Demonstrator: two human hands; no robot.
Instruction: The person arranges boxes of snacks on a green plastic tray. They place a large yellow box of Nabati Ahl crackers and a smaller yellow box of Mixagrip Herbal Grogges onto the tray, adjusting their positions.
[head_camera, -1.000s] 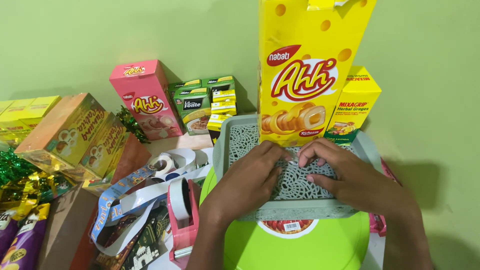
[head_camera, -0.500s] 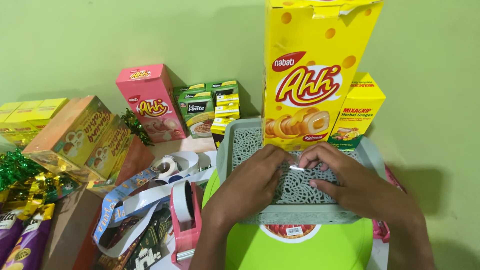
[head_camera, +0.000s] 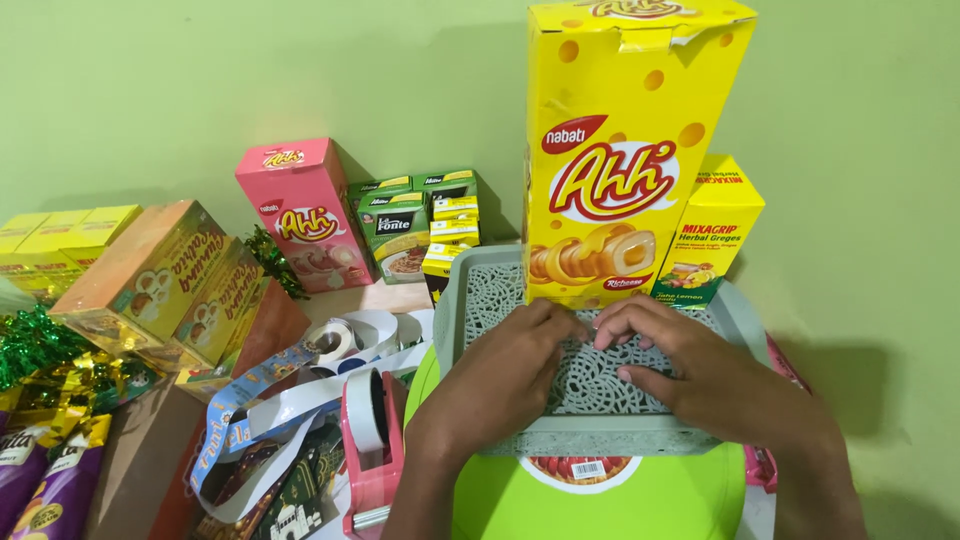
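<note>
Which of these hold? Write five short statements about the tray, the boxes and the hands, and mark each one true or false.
1. Both hands rest inside the grey tray. True: the left hand and the right hand lie on its patterned bottom.
2. The tall yellow box lies flat on its side. False: it stands upright at the tray's far end.
3. A pink tape dispenser sits to the left of the tray. True.
4. The pink box stands inside the tray. False: it stands outside, to the left, near the green wall.
5. The right hand grips the small yellow box. False: its fingers lie on the tray bottom, apart from that box.
</note>
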